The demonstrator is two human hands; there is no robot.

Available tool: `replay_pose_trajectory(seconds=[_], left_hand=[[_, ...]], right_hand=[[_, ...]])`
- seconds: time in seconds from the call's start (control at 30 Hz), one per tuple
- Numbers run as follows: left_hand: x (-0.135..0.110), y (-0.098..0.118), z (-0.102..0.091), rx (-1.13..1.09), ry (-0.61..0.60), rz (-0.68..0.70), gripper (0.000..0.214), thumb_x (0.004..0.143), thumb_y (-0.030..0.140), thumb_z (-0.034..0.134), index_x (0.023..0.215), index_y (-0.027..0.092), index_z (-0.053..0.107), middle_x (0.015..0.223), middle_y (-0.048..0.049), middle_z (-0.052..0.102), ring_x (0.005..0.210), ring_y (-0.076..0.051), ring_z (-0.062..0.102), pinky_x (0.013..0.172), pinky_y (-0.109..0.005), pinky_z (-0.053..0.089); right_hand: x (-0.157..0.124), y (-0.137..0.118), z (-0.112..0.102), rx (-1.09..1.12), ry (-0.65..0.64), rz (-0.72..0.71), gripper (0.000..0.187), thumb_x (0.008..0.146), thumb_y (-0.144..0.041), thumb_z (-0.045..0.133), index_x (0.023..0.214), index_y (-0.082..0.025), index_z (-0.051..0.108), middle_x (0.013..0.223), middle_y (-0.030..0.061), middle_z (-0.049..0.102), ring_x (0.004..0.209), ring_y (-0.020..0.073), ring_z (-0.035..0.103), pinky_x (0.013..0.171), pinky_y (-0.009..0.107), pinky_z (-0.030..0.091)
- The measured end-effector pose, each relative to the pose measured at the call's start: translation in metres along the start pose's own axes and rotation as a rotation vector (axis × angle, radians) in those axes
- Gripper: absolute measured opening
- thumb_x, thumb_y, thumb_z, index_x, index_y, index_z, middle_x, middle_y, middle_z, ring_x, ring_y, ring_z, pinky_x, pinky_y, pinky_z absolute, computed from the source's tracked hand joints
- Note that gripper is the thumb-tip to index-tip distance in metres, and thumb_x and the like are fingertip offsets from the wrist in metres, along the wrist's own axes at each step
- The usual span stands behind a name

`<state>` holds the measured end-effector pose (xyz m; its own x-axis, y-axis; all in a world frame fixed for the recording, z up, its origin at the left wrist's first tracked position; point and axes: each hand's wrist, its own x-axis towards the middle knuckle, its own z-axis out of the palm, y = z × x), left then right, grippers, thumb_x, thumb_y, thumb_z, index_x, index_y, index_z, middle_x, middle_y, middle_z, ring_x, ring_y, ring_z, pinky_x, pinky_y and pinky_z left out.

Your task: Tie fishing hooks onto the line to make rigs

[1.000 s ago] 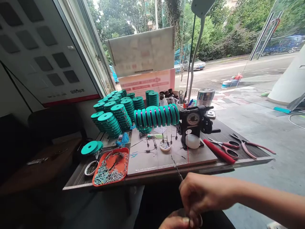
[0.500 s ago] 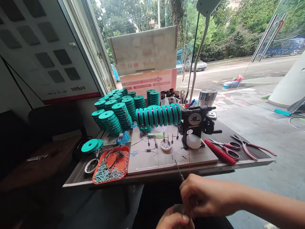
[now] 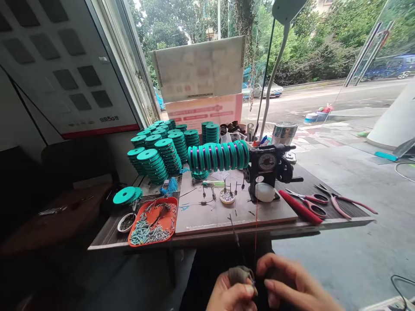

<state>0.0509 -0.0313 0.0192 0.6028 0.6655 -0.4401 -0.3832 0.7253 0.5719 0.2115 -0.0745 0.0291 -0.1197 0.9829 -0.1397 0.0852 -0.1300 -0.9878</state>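
My left hand (image 3: 231, 294) is at the bottom edge, below the table's front, pinched on a small grey-brown lump (image 3: 239, 274). My right hand (image 3: 293, 287) sits just to its right, fingers curled in toward the lump and touching a thin red line (image 3: 256, 229) that runs up to the black hand-crank winder (image 3: 269, 170) on the board. A thin dark wire (image 3: 235, 235) also rises from my hands toward the board. A row of teal spools (image 3: 218, 156) wound with pink line is mounted on the winder's shaft.
Stacks of teal spools (image 3: 164, 151) fill the table's back left. An orange tray (image 3: 152, 221) of small metal parts lies at the front left, a small bowl (image 3: 227, 197) of beads on the board. Red-handled scissors (image 3: 309, 203) and pliers (image 3: 343, 202) lie right. A lamp pole (image 3: 275, 69) rises behind.
Both hands have dropped lower and toward me. My right hand has turned from covering the left to lying beside it, and the grey-brown lump now shows between them.
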Motion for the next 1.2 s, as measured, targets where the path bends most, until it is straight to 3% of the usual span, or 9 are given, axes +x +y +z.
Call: replay_pose_trajectory(seconds=[0.1, 0.2, 0.3, 0.4, 0.67, 0.77, 0.9, 1.07, 1.2], left_hand=[[0.002, -0.002, 0.000, 0.055, 0.019, 0.096, 0.022, 0.042, 0.024, 0.083, 0.052, 0.013, 0.066, 0.050, 0.0028, 0.056, 0.035, -0.002, 0.040, 0.040, -0.017, 0.029], [0.004, -0.004, -0.001, 0.117, 0.052, 0.179, 0.025, 0.042, 0.028, 0.084, 0.049, 0.013, 0.066, 0.043, 0.0054, 0.050, 0.032, -0.001, 0.039, 0.039, -0.017, 0.026], [0.005, -0.006, -0.003, 0.134, 0.073, 0.214, 0.025, 0.042, 0.028, 0.084, 0.050, 0.012, 0.066, 0.043, 0.0046, 0.051, 0.033, -0.002, 0.041, 0.039, -0.016, 0.027], [0.009, -0.009, -0.007, 0.102, 0.082, 0.205, 0.025, 0.040, 0.027, 0.084, 0.050, 0.012, 0.066, 0.045, 0.0038, 0.053, 0.033, -0.002, 0.042, 0.038, -0.017, 0.028], [0.018, -0.014, -0.010, 0.024, 0.099, 0.056, 0.020, 0.038, 0.019, 0.081, 0.047, 0.011, 0.065, 0.041, 0.0039, 0.049, 0.034, -0.001, 0.037, 0.036, -0.015, 0.025], [0.020, -0.014, -0.010, 0.044, 0.119, 0.062, 0.019, 0.039, 0.018, 0.079, 0.048, 0.011, 0.064, 0.044, 0.0026, 0.052, 0.035, -0.002, 0.037, 0.037, -0.016, 0.025], [0.020, -0.016, -0.017, 0.220, 0.151, 0.208, 0.022, 0.043, 0.026, 0.079, 0.051, 0.013, 0.063, 0.045, 0.0023, 0.053, 0.036, -0.004, 0.038, 0.039, -0.020, 0.025], [0.015, -0.018, -0.019, 0.483, 0.169, 0.377, 0.024, 0.055, 0.030, 0.074, 0.050, 0.014, 0.056, 0.042, 0.0050, 0.045, 0.041, -0.007, 0.037, 0.045, -0.022, 0.028], [0.014, -0.017, -0.018, 0.480, 0.189, 0.367, 0.029, 0.053, 0.034, 0.076, 0.049, 0.016, 0.053, 0.042, 0.0058, 0.043, 0.042, -0.007, 0.035, 0.045, -0.022, 0.028]], right_hand=[[-0.002, 0.015, 0.011, 0.128, 0.116, 0.051, 0.031, 0.076, -0.048, 0.055, 0.089, -0.019, 0.056, 0.069, 0.0001, 0.059, 0.058, 0.0131, 0.053, 0.056, 0.023, 0.042], [-0.003, 0.015, 0.017, 0.118, 0.117, 0.061, 0.037, 0.073, -0.053, 0.058, 0.087, -0.019, 0.059, 0.082, 0.0033, 0.062, 0.069, 0.0157, 0.054, 0.062, 0.024, 0.043], [-0.002, 0.016, 0.021, 0.069, 0.091, 0.065, 0.043, 0.074, -0.060, 0.052, 0.069, -0.018, 0.056, 0.059, -0.0023, 0.050, 0.057, 0.0124, 0.044, 0.054, 0.022, 0.036], [0.000, 0.022, 0.023, 0.071, 0.082, 0.082, 0.049, 0.073, -0.067, 0.048, 0.064, -0.018, 0.048, 0.054, -0.0057, 0.035, 0.051, 0.0099, 0.031, 0.048, 0.022, 0.026], [0.017, 0.035, 0.026, 0.226, 0.057, 0.167, 0.050, 0.064, -0.067, 0.056, 0.060, -0.018, 0.045, 0.049, -0.0080, 0.030, 0.047, 0.0078, 0.023, 0.045, 0.022, 0.019], [0.020, 0.032, 0.023, 0.250, 0.142, 0.104, 0.042, 0.069, -0.059, 0.058, 0.068, -0.018, 0.053, 0.055, -0.0038, 0.046, 0.052, 0.0110, 0.039, 0.050, 0.023, 0.032], [0.012, 0.026, 0.019, 0.111, 0.310, -0.009, 0.033, 0.072, -0.051, 0.060, 0.082, -0.020, 0.060, 0.085, 0.0043, 0.060, 0.084, 0.0222, 0.054, 0.076, 0.031, 0.040], [0.004, 0.018, 0.025, 0.139, 0.230, 0.080, 0.036, 0.070, -0.052, 0.060, 0.079, -0.018, 0.063, 0.075, 0.0039, 0.061, 0.076, 0.0219, 0.054, 0.070, 0.031, 0.041], [0.012, 0.008, 0.027, 0.195, 0.175, 0.042, 0.037, 0.067, -0.053, 0.063, 0.065, -0.015, 0.059, 0.063, 0.0009, 0.054, 0.065, 0.0168, 0.049, 0.062, 0.028, 0.039]])
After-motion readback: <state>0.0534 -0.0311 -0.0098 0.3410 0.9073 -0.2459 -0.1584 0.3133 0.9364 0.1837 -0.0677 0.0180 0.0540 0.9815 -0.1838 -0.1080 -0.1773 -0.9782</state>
